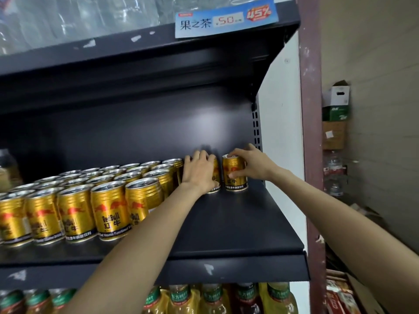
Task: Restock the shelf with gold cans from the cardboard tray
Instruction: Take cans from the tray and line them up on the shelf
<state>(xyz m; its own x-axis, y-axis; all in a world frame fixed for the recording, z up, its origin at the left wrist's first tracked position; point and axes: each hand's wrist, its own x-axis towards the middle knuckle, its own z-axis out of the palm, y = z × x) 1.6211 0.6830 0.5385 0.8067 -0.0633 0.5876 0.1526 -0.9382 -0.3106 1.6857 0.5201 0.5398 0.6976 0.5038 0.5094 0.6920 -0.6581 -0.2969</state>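
Note:
Several rows of gold cans [111,214] stand on the left and middle of the black shelf [226,223]. At the back right, my left hand [199,171] wraps around one gold can [215,175], mostly hiding it. My right hand [247,162] grips another gold can [234,175] from the top and side; that can stands upright on the shelf, just right of the first. The cardboard tray is at the bottom right edge [340,291], only partly in view.
The shelf's right front part is bare black metal. Above hangs another shelf with a blue price label [226,19]. Bottled drinks [213,298] fill the shelf below. A dark red post [310,132] and stacked boxes [335,114] stand to the right.

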